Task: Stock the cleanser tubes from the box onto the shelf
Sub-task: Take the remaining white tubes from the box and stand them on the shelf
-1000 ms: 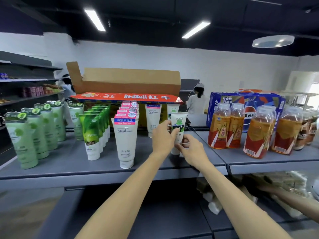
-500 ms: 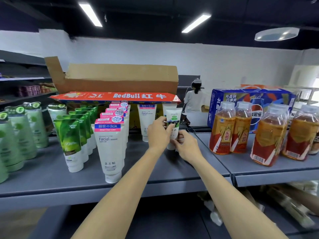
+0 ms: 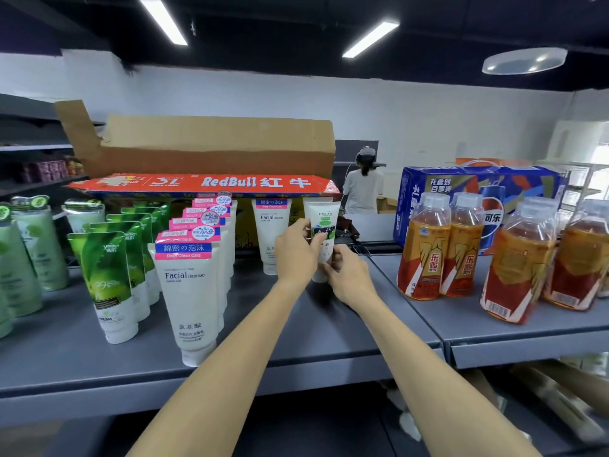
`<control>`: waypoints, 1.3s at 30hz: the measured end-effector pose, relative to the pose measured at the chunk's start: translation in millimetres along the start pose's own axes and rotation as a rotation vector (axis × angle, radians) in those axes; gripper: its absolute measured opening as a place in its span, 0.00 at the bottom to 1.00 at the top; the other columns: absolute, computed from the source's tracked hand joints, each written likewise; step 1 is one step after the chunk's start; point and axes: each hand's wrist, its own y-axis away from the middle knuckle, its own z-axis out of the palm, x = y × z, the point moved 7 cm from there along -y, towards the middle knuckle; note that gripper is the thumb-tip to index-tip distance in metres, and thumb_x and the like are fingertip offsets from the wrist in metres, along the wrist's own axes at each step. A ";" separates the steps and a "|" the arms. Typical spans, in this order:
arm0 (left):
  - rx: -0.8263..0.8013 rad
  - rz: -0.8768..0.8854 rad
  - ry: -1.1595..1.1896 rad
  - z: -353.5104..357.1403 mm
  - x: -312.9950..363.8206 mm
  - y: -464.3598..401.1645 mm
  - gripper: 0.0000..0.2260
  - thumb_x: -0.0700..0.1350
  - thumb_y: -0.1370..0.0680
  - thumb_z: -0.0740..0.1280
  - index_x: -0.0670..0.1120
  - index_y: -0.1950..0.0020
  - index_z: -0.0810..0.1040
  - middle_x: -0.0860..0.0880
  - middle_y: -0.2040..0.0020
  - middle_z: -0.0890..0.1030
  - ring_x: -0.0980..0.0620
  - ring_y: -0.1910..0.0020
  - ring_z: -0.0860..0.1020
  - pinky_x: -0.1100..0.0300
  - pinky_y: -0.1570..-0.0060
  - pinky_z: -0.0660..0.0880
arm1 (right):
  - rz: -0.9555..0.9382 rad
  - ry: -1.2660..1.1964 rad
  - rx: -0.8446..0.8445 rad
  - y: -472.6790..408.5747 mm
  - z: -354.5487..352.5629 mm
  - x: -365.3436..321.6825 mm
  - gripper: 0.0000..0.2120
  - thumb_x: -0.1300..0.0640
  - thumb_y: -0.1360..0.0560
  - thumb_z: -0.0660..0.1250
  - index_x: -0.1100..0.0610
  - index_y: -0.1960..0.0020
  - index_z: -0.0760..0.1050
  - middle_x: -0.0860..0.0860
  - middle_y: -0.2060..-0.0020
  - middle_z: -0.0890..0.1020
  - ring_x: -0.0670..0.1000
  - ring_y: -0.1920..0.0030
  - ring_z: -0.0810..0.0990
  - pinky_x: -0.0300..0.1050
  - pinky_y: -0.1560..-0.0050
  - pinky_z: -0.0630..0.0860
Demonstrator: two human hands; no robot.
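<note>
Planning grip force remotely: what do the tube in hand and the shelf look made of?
Cleanser tube: looks like soft plastic, smooth white with a printed label and slight sheen. Shelf: apparently painted metal, matte grey, with a thin folded front lip. Neither is certain from looks alone.

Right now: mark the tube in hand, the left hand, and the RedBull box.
tube in hand (image 3: 324,216), head view, upper label above the fingers.
left hand (image 3: 296,250), head view, back of the hand.
RedBull box (image 3: 230,182), head view, red front flap by the lettering.
</note>
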 end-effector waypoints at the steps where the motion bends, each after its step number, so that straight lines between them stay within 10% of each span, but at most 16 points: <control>1: 0.002 -0.001 0.007 0.5 -0.7 -0.7 0.05 0.46 0.22 0.71 0.49 0.48 0.78 0.50 0.48 0.85 0.50 0.48 0.82 0.51 0.47 0.80 | 0.000 0.003 0.000 -1.0 0.2 1.6 0.10 0.61 0.22 0.67 0.55 0.41 0.75 0.49 0.51 0.82 0.49 0.49 0.81 0.37 0.53 0.75; 12: -0.009 0.004 -0.025 0.2 -0.9 -2.6 0.08 0.47 0.22 0.71 0.47 0.45 0.79 0.49 0.45 0.85 0.50 0.46 0.82 0.54 0.48 0.80 | -0.041 -0.002 0.005 -6.3 2.5 7.5 0.12 0.58 0.24 0.71 0.49 0.42 0.76 0.50 0.48 0.83 0.49 0.47 0.82 0.53 0.44 0.80; 26: 0.016 -0.015 -0.095 -1.3 0.4 10.7 0.10 0.45 0.22 0.71 0.43 0.44 0.77 0.45 0.45 0.84 0.46 0.46 0.81 0.48 0.47 0.80 | -0.017 -0.032 0.002 -1.0 0.2 4.1 0.12 0.58 0.23 0.71 0.54 0.41 0.76 0.51 0.47 0.83 0.48 0.47 0.82 0.40 0.49 0.78; 39: -0.109 0.135 -0.180 -43.2 27.5 55.4 0.14 0.49 0.21 0.69 0.48 0.37 0.75 0.49 0.39 0.82 0.49 0.39 0.78 0.49 0.43 0.79 | 0.052 -0.014 0.164 30.6 -20.6 -12.8 0.34 0.48 0.28 0.76 0.56 0.29 0.66 0.53 0.32 0.72 0.53 0.33 0.73 0.46 0.37 0.71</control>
